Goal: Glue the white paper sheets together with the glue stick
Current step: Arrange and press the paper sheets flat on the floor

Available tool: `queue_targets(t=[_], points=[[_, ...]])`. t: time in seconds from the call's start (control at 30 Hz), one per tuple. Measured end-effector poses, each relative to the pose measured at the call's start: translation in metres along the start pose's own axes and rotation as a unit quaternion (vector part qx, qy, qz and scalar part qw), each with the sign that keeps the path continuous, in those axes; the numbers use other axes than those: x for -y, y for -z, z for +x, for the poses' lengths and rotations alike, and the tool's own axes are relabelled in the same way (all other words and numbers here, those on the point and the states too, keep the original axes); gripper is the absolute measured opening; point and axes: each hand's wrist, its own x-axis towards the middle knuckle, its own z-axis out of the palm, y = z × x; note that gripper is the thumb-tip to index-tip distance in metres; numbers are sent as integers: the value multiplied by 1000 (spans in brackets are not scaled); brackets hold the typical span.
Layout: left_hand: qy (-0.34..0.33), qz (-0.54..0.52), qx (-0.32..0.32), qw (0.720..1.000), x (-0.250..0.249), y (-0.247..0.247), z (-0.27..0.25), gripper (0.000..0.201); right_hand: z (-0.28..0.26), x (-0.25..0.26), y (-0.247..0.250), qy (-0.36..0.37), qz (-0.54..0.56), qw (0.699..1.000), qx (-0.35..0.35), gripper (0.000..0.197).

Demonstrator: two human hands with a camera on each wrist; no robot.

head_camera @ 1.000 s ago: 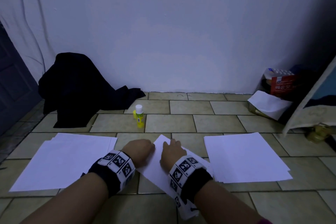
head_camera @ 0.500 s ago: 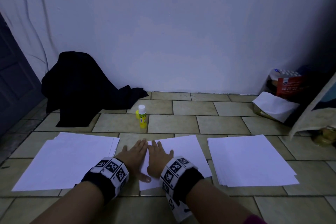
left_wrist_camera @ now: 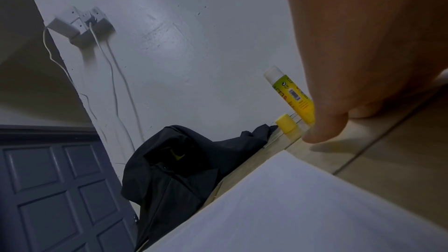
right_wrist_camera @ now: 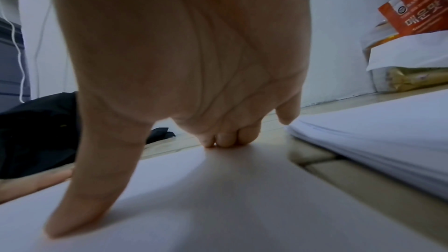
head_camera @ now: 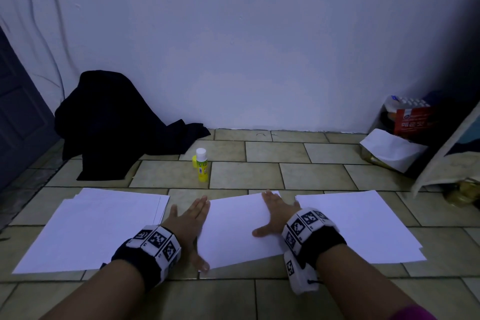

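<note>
A white paper sheet (head_camera: 239, 226) lies on the tiled floor between two paper stacks, one at the left (head_camera: 96, 226) and one at the right (head_camera: 358, 226). My left hand (head_camera: 192, 226) lies flat with straight fingers along the sheet's left edge. My right hand (head_camera: 275, 213) presses flat on the sheet's right part, its fingertips (right_wrist_camera: 225, 139) and thumb touching the paper (right_wrist_camera: 218, 198). The yellow glue stick (head_camera: 201, 165) stands uncapped on the floor beyond the sheet, its yellow cap (left_wrist_camera: 287, 125) lying beside it.
A black cloth heap (head_camera: 111, 125) lies against the wall at the left, by a dark door (left_wrist_camera: 48, 189). An orange packet (head_camera: 413, 119) and a white bag (head_camera: 392, 150) sit at the back right. Cables (left_wrist_camera: 111, 76) hang from a wall socket.
Both hands started together at the sheet's middle and have slid apart, the left to its left edge and the right to its right side. The sheet has turned squarer to me.
</note>
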Motion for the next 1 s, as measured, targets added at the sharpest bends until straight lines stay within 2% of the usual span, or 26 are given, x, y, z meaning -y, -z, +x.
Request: queue_targets(t=[0.17, 0.3, 0.47, 0.53, 0.63, 0.83, 0.9, 1.0], points=[[-2, 26, -6, 1000, 1, 1, -4, 141, -3, 3, 1, -26, 51, 998, -34, 118], [8, 20, -9, 1000, -1, 7, -4, 132, -10, 4, -1, -57, 56, 995, -56, 120], [53, 72, -65, 994, -29, 24, -4, 110, -14, 13, -3, -98, -7, 991, -91, 103], [18, 64, -88, 994, -40, 24, -4, 103, -13, 14, -3, -98, 0, 992, -83, 103], [-37, 35, -84, 995, -50, 17, -6, 92, -11, 18, -3, -107, 20, 991, -80, 103], [-20, 27, -109, 993, -58, 13, -16, 82, -11, 34, -2, -111, 6, 992, -65, 80], [-7, 55, -100, 993, -63, 12, -20, 72, -10, 39, -5, -104, 15, 992, -71, 75], [-23, 119, -118, 986, -71, 12, -25, 38, -5, 49, -13, -76, 34, 993, -79, 74]])
